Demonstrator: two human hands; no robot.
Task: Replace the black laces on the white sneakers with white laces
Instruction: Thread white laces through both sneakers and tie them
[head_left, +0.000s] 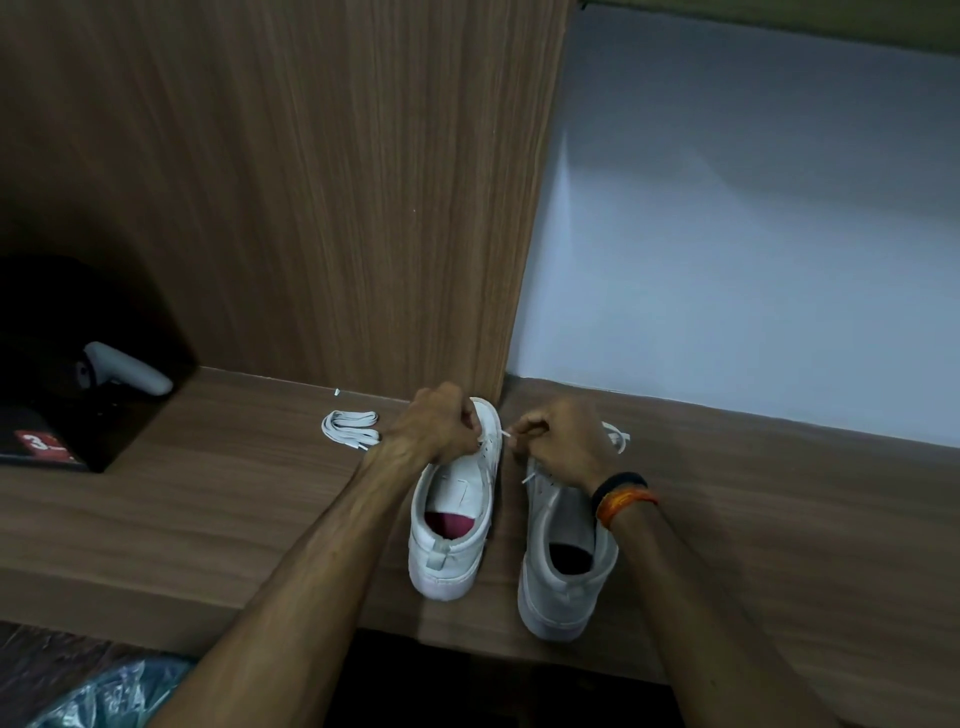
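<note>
Lace tip (505, 432) pinched by right hand (563, 446), beside left sneaker (457, 512)

Both hands (441, 423) (558, 441) lacing left sneaker (457, 514), white lace (505, 433)

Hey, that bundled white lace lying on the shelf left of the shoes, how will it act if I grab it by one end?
The bundled white lace looks flat and soft, lying in loose loops, so it would probably flop and unravel rather than lift as one piece. It seems very light, and a push would likely just slide it along the smooth wooden shelf.
</note>
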